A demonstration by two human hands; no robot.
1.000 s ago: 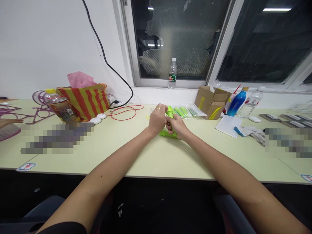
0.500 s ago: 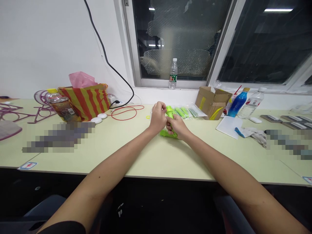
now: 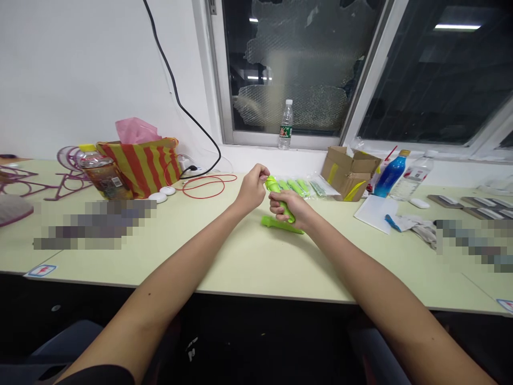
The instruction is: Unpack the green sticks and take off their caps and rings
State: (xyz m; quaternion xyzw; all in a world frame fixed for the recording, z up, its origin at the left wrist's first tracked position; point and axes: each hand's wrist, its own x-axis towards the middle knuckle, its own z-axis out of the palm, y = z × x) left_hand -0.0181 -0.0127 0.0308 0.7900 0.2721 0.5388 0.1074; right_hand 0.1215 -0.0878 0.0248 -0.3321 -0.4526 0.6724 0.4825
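My right hand [image 3: 290,207] is wrapped round a bright green plastic tube-shaped piece [image 3: 277,192], tilted with its top end pointing up and left. My left hand [image 3: 253,187] pinches at that top end with thumb and fingers closed; what the fingertips hold there is too small to make out. A second flat green piece [image 3: 280,224] lies on the pale yellow-green table [image 3: 248,256] just below my right hand. Several more green pieces in clear bags [image 3: 300,184] lie just behind my hands.
An open cardboard box [image 3: 348,171], a blue bottle [image 3: 389,174] and a clear bottle [image 3: 412,174] stand to the right. A striped bag [image 3: 140,166], a drink bottle [image 3: 100,174] and a red cord [image 3: 202,184] lie left. A water bottle [image 3: 285,124] stands on the windowsill.
Both hands have lifted off the table with the green tube, which now tilts left. The flat green piece stays on the table, more exposed. My left fingers moved to the tube's top.
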